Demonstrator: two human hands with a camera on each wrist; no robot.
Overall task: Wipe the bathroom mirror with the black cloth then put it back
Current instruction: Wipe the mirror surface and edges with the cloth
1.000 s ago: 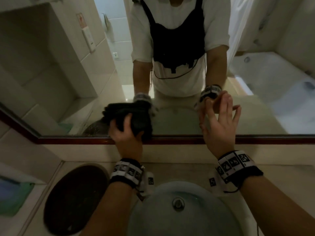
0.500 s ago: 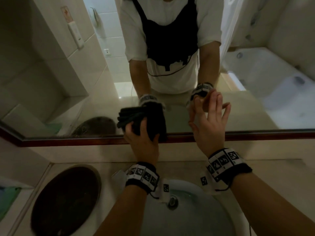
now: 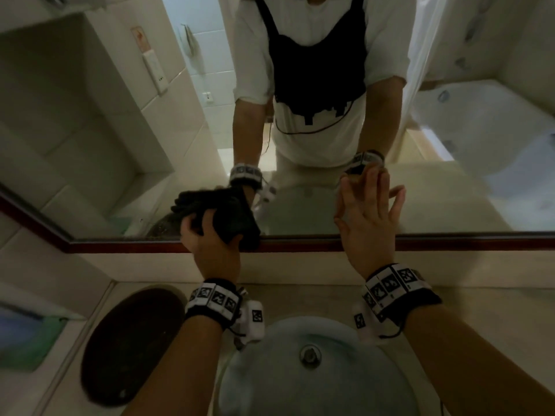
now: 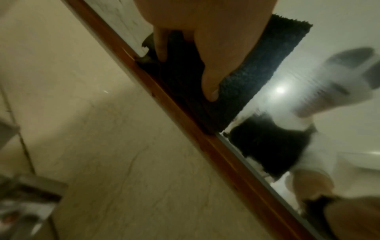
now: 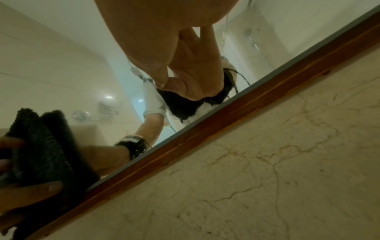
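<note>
My left hand [image 3: 210,250] grips a bunched black cloth [image 3: 232,216] and presses it on the mirror [image 3: 300,211] at its bottom edge, just above the brown wooden frame [image 3: 435,244]. In the left wrist view the thumb and fingers of that left hand [image 4: 216,48] curl round the fuzzy cloth [image 4: 257,65], which touches the frame [image 4: 185,118]. Further right, my right hand [image 3: 369,217] is raised with straight, spread fingers against the glass and holds nothing. The right wrist view shows the right hand [image 5: 185,56] meeting its reflection, with the cloth [image 5: 37,146] at lower left.
A round washbasin [image 3: 315,385] with a metal drain lies below my wrists. A dark oval mat [image 3: 129,346] sits on the counter to its left, and a green item [image 3: 27,346] beyond that. A marble wall strip [image 5: 287,162] runs under the frame.
My left hand slid the cloth right along the mirror's bottom edge, then back left. My right hand stayed spread on the glass. My head view shifted slightly.
</note>
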